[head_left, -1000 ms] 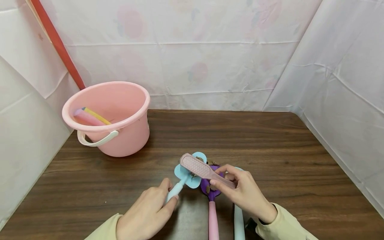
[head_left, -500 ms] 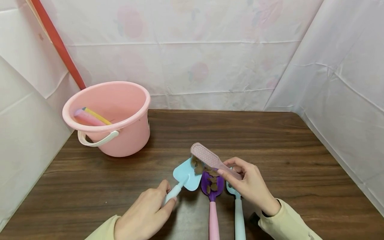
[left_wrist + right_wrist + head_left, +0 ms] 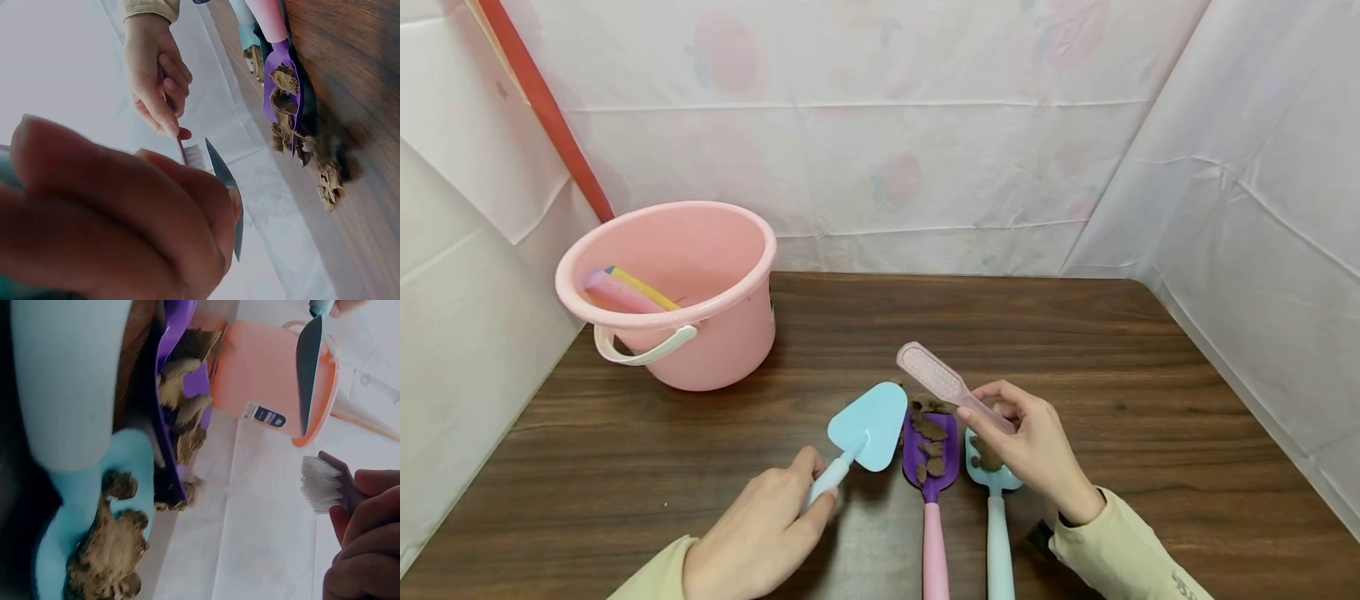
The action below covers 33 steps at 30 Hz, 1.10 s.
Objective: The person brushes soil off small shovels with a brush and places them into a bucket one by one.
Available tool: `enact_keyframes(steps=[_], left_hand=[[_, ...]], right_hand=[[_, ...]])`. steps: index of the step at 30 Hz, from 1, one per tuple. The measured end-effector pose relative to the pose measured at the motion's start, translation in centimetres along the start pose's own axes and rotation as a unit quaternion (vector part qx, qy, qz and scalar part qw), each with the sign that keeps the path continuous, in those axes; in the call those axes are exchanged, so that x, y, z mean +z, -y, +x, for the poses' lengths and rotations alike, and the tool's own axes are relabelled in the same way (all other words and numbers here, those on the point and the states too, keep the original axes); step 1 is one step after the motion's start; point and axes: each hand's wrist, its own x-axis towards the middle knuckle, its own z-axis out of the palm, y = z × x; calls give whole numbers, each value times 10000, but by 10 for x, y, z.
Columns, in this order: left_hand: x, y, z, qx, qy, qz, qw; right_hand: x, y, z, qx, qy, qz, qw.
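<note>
My left hand (image 3: 763,525) grips the handle of a light blue trowel (image 3: 868,427), whose blade is raised and looks bare on the side facing the head camera. A dusty pink brush (image 3: 932,373) is pinched by its handle in my right hand (image 3: 1037,446), apart from the trowel. Its white bristles (image 3: 320,484) show in the right wrist view. Between the hands lies a purple scoop (image 3: 951,467) with a pink handle, bearing several brown dirt clumps (image 3: 931,427). Right of it rests another light blue scoop (image 3: 1009,480), also with brown clumps, partly hidden by my right hand.
A pink bucket (image 3: 730,350) with a white handle stands at the back left, with a pink and a yellow item (image 3: 643,289) inside. A few brown clumps (image 3: 329,187) lie on the wooden table beyond the purple scoop. White sheeting (image 3: 925,192) walls the back and sides.
The brush has moved up and right, away from the trowel. Brown clumps have left the trowel's blade, and more lie at the purple scoop's tip. The trowel's blade has turned.
</note>
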Motion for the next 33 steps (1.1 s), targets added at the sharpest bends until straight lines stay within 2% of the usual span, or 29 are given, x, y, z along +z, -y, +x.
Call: enact_keyframes(steps=[8, 13, 19, 24, 33], left_hand=[[1, -1, 1, 28, -32, -61, 10000], [2, -2, 2, 63, -25, -28, 10000], [3, -3, 3, 65, 22, -2, 10000], [3, -3, 2, 90, -9, 2, 10000], [2, -4, 0, 196, -118, 8, 9997]], right_hand=[[13, 14, -15, -978, 376, 296, 9941], [21, 24, -23, -1330, 736, 390, 9876], [27, 30, -28, -1432, 1116, 676, 9811], [28, 30, -29, -1350, 1196, 597, 9818], [27, 25, -26, -1424, 786, 340, 9861]])
